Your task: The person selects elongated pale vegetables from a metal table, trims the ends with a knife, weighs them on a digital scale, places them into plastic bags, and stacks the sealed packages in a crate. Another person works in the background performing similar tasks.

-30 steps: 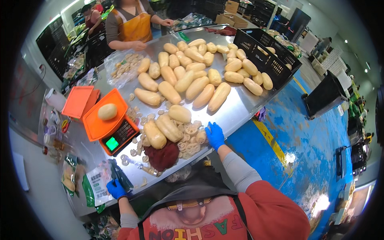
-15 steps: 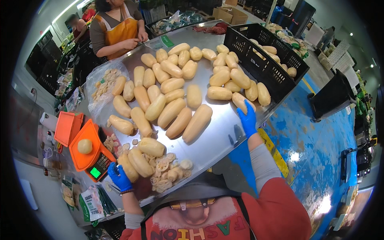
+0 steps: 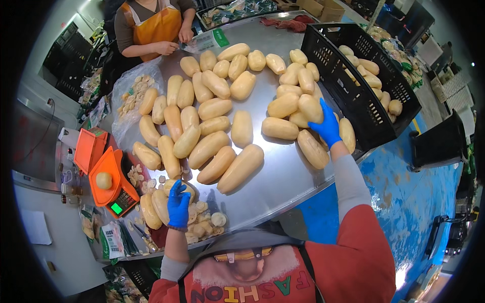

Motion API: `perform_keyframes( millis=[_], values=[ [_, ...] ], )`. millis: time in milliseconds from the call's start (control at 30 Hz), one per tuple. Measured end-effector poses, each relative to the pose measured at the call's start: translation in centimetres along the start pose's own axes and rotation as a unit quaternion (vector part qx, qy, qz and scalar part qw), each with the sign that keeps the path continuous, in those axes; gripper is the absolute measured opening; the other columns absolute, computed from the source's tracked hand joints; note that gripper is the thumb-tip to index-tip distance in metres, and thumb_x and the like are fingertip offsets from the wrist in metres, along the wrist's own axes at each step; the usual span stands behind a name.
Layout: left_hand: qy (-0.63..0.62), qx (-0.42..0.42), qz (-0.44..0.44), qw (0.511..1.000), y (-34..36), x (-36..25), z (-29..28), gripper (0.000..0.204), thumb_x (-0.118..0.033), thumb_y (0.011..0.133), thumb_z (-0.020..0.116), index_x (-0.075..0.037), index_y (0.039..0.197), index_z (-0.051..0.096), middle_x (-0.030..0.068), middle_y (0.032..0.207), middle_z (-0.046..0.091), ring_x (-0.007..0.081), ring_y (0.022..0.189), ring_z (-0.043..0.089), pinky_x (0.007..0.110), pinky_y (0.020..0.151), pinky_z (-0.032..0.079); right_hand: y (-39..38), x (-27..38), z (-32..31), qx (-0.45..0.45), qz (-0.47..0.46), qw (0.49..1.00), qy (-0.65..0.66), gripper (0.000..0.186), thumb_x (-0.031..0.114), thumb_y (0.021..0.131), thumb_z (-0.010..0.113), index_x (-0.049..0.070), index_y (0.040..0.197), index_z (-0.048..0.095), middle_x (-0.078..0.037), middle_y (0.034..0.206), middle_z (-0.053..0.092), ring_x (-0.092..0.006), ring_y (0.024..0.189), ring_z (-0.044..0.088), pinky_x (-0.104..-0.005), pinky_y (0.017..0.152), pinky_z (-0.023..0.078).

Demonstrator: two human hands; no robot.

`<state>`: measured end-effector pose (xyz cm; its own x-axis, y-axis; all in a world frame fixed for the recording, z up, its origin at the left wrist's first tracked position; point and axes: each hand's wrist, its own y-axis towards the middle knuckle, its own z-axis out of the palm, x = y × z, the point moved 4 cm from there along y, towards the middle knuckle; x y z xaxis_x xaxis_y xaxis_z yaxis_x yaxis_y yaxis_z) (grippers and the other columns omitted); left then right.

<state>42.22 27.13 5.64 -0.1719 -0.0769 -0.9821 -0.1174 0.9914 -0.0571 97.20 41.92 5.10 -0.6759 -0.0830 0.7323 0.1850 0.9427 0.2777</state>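
My blue-gloved left hand (image 3: 178, 204) is loosely open with bent fingers over a small group of peeled lotus roots (image 3: 150, 212) at the near edge, beside cut slices (image 3: 204, 224). My gloved right hand (image 3: 326, 126) grips a lotus root (image 3: 308, 107) among the right-hand group. Many more roots (image 3: 240, 166) lie across the steel table (image 3: 273, 192). An orange scale (image 3: 116, 171) with one root (image 3: 104, 181) on it stands at the left, near green-and-white packs (image 3: 115, 240).
A black crate (image 3: 369, 121) holding roots sits on the table's right end. A person in an orange apron (image 3: 159, 28) works across the table, beside a clear bag of pieces (image 3: 129, 101). A black wheeled bin (image 3: 439, 141) stands on the blue floor (image 3: 399, 217).
My left hand has moved from the packs up to the near roots. My right hand has moved up and right onto the right-hand roots, shifting them. The view has shifted too.
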Motion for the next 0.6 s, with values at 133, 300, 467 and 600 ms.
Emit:
perform_keyframes(
  millis=[133,300,467,600],
  values=[
    [-0.025,0.077,-0.047,0.996,0.4,-1.5,5.2,0.053,-0.001,0.084,0.057,-0.006,0.133,0.039,0.0078,0.117,0.051,0.0130,0.091,0.054,0.026,0.080,0.046,-2.4,9.3,2.5,0.105,-0.150,0.982,0.047,0.072,0.022,0.068,0.071,0.006,0.131,0.041,-0.017,0.123,0.051,-0.0359,0.110,0.050,-0.0388,0.096,0.040],
    [-0.202,0.180,-0.199,0.942,2.2,-4.4,12.3,0.058,-0.020,0.084,0.061,-0.008,0.136,0.036,0.0120,0.128,0.046,0.0215,0.112,0.050,0.033,0.090,0.045,-7.7,19.5,8.7,0.219,-0.378,0.900,0.018,0.056,0.011,0.073,0.062,0.018,0.127,0.049,-0.014,0.118,0.054,-0.0324,0.102,0.056,-0.0405,0.084,0.047],
    [-0.202,0.229,-0.205,0.930,3.1,-3.5,12.0,0.070,-0.029,0.081,0.063,-0.001,0.136,0.030,0.0121,0.128,0.045,0.0248,0.118,0.045,0.036,0.096,0.041,-6.0,21.2,8.9,0.251,-0.362,0.887,0.141,0.054,0.012,0.074,0.063,0.013,0.126,0.049,-0.012,0.120,0.052,-0.0310,0.107,0.052,-0.0394,0.089,0.044],
    [-0.326,0.134,-0.184,0.917,1.5,-3.6,8.9,0.066,-0.036,0.083,0.059,-0.006,0.135,0.033,0.0125,0.127,0.048,0.0260,0.112,0.051,0.041,0.088,0.046,3.8,10.4,7.7,0.069,-0.159,0.977,0.128,0.055,0.020,0.077,0.066,0.004,0.125,0.046,-0.014,0.114,0.054,-0.0281,0.103,0.054,-0.0354,0.088,0.044]
  ],
)
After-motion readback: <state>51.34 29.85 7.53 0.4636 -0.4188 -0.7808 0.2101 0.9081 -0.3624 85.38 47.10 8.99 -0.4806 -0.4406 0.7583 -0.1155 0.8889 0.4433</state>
